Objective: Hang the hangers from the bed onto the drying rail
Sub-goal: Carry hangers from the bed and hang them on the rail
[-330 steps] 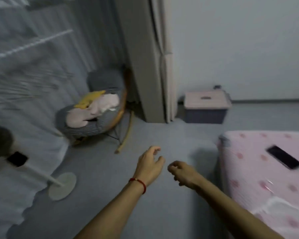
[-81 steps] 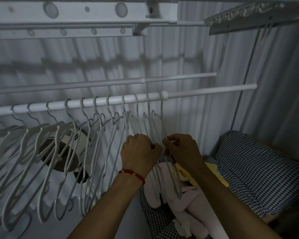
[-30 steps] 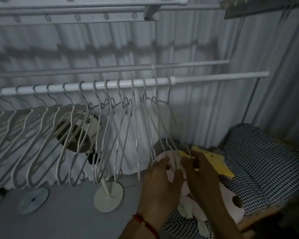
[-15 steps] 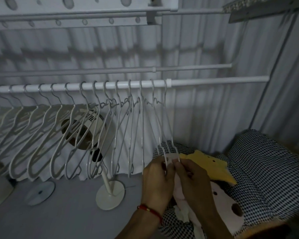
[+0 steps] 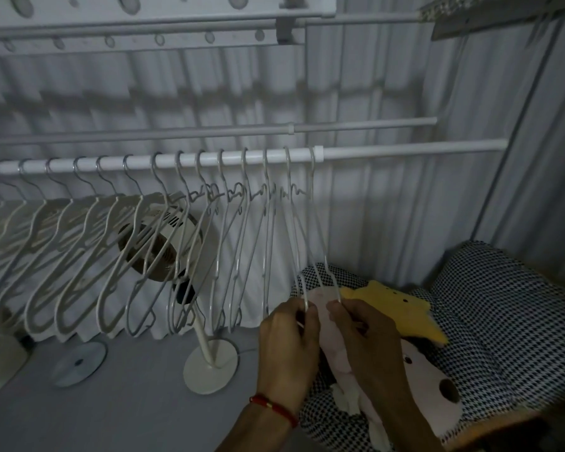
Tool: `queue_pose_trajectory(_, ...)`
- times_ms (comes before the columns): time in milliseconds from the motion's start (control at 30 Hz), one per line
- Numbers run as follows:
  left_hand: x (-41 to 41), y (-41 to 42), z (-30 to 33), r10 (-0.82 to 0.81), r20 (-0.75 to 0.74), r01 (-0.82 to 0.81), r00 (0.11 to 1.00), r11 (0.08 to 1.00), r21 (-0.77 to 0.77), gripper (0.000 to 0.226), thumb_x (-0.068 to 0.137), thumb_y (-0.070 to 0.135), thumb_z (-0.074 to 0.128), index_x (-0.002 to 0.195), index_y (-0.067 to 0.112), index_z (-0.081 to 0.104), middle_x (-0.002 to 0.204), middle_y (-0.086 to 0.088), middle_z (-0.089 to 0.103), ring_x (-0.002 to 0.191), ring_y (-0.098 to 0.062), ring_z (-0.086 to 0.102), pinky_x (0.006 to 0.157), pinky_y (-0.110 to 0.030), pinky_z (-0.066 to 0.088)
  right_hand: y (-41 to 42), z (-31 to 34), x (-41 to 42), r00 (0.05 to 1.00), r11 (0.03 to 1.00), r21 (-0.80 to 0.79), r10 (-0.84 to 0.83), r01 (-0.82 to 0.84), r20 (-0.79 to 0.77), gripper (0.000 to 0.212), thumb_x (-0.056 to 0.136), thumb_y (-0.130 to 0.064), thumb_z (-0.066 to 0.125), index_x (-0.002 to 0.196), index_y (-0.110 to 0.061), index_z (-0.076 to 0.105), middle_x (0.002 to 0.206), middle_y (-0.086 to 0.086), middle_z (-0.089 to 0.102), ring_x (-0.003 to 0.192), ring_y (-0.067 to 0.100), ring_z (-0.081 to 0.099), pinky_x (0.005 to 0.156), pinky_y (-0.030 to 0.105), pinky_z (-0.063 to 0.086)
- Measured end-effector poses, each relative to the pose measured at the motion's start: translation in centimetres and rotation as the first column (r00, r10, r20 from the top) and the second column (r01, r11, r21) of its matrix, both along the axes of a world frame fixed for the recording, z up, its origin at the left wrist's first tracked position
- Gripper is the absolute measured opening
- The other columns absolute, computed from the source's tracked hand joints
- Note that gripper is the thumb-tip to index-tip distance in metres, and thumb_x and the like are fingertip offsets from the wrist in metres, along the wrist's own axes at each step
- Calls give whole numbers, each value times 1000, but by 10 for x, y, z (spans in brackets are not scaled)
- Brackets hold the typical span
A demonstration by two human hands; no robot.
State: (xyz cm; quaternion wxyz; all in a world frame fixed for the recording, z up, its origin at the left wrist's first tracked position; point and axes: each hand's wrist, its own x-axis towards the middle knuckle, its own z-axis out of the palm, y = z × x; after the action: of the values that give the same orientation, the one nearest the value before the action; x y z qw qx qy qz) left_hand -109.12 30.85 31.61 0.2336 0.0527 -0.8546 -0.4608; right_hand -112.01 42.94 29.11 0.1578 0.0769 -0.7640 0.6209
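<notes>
A white drying rail (image 5: 405, 150) runs across the view at mid height. Several white hangers (image 5: 111, 243) hang from it in a row, from the far left to just left of the rail's joint. The two rightmost hangers (image 5: 307, 236) slant down to my hands. My left hand (image 5: 287, 340), with a red cord at the wrist, pinches the lower end of one of them. My right hand (image 5: 362, 334) pinches the lower end of the other. The bed is out of view.
A standing fan (image 5: 163, 246) on a round white base (image 5: 209, 365) stands behind the hangers. A checked chair (image 5: 503, 321) at lower right holds a pink plush toy (image 5: 415, 380) and a yellow one (image 5: 395, 305). A second, thinner rail (image 5: 356, 126) runs behind. White curtains back everything.
My hands have drawn slightly apart at the lower ends of the last two hangers, separating them. The row on the rail has not changed.
</notes>
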Motion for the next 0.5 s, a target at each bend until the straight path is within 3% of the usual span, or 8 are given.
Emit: queue_pose_trajectory(500,-1,-7,3,-28,-10,28,1000,999,26,20,95,27,59,79,17,67,70,7,66,56,-10,62,55,-27,53,-3,-6,-2,1000,1000,-25,-14,14,5,10,94,-20,67,89,-19,76,82,-9,73,76,2,66,64,11,49)
